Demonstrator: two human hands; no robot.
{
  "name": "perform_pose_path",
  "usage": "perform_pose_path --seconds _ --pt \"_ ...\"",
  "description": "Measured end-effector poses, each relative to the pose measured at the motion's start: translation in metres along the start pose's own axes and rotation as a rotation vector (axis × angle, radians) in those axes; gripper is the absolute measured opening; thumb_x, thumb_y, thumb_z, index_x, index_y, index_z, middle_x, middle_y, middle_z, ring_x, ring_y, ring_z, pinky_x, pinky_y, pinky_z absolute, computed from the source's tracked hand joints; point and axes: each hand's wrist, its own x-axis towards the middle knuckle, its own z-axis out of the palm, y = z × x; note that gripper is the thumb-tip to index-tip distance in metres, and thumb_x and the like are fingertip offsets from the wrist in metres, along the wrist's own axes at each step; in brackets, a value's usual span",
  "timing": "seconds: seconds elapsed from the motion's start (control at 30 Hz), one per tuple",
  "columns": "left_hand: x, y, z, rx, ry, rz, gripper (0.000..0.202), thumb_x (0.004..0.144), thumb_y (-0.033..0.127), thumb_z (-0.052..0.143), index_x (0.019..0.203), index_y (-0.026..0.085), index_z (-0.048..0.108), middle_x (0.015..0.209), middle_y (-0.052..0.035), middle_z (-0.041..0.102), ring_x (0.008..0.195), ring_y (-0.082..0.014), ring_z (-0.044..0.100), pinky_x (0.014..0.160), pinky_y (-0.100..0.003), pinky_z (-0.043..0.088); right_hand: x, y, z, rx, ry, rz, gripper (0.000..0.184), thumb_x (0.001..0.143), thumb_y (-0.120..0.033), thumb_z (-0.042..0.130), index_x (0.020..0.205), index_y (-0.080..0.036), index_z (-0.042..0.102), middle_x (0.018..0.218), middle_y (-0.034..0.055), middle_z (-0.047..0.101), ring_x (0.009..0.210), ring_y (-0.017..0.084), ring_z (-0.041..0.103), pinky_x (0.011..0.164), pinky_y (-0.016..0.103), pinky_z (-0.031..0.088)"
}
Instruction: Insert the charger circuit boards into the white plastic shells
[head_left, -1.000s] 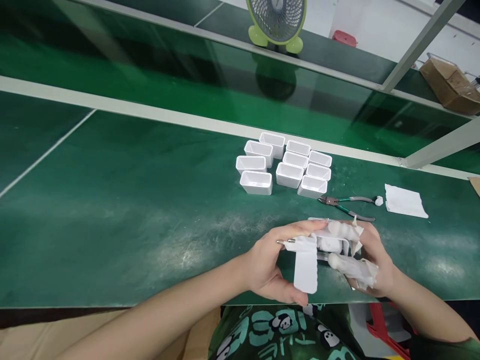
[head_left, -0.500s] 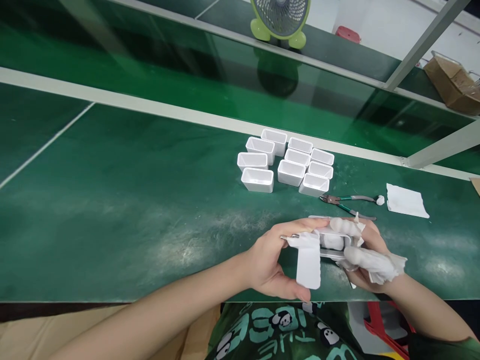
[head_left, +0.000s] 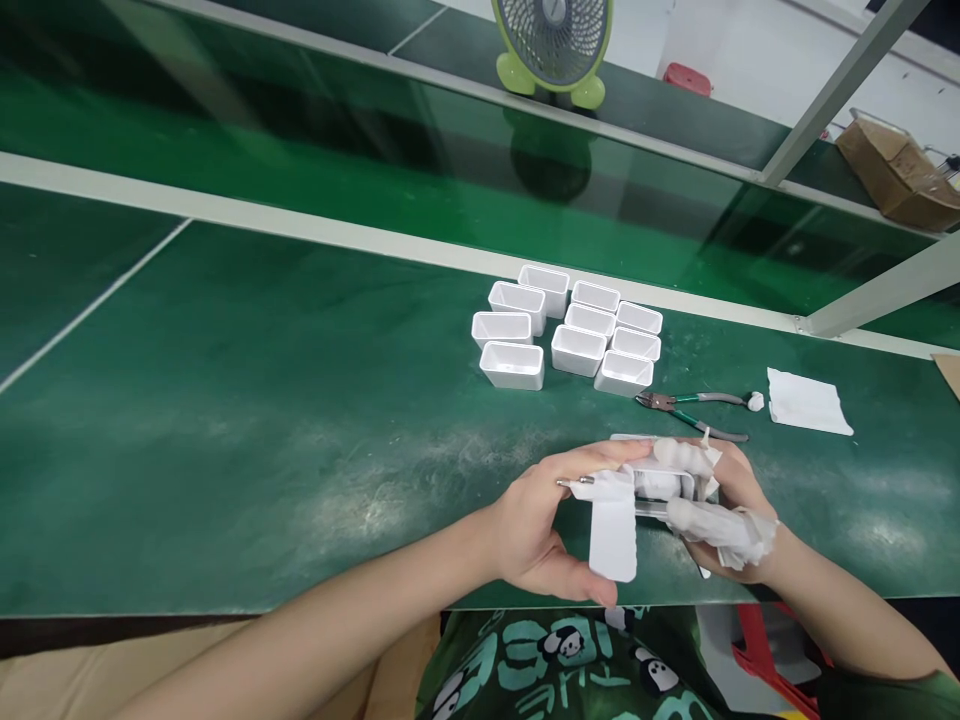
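A white plastic part (head_left: pixel 613 535) is between my hands near the table's front edge. Its flat panel hangs down on the left, metal pins stick out at the upper left, and a hollow box-like frame faces right. My left hand (head_left: pixel 544 525) has its fingers along the top of the part and its thumb stretched below, beside the panel. On the right, my right hand (head_left: pixel 727 505) grips the frame; white paper or tape wraps its thumb and a finger. Where those wrapped fingertips meet the frame is partly hidden.
Several small white plastic bins (head_left: pixel 512 366) stand grouped behind my hands. Pliers (head_left: pixel 694 408) with green-grey handles lie just beyond my right hand, near a piece of white paper (head_left: pixel 810 402). A green fan (head_left: pixel 555 40) and a cardboard box (head_left: pixel 900 170) are farther back.
My wrapped right thumb and finger have shifted slightly left along the frame. My left hand keeps its hold on the part. The whole view has moved a little.
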Motion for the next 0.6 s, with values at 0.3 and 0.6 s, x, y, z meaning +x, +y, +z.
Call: perform_pose_path --seconds 0.3,0.6 --pt "0.001 0.007 -0.004 -0.131 0.213 -0.184 0.064 0.079 0.043 0.082 0.132 0.026 0.052 0.133 -0.0123 0.061 0.107 -0.0297 0.068 0.068 -0.033 0.066 0.02 0.02 -0.052 0.036 -0.448 0.131 0.032 0.085 0.003 0.048 0.103 -0.02 0.059 0.095 0.0059 0.062 0.088 0.02 0.062 0.074 0.032 0.05" --pt "0.018 0.016 -0.018 -0.162 0.218 -0.279 0.044 0.094 0.052 0.06 0.12 0.019 0.049 0.114 -0.0123 0.067 0.057 -0.0095 0.064 0.047 -0.019 0.058 0.015 0.018 -0.038 -0.151 -0.942 0.279 0.037 0.059 0.016 0.044 0.072 -0.018 0.039 0.097 0.0043 0.048 0.082 0.018 0.053 0.061 0.028 0.032"
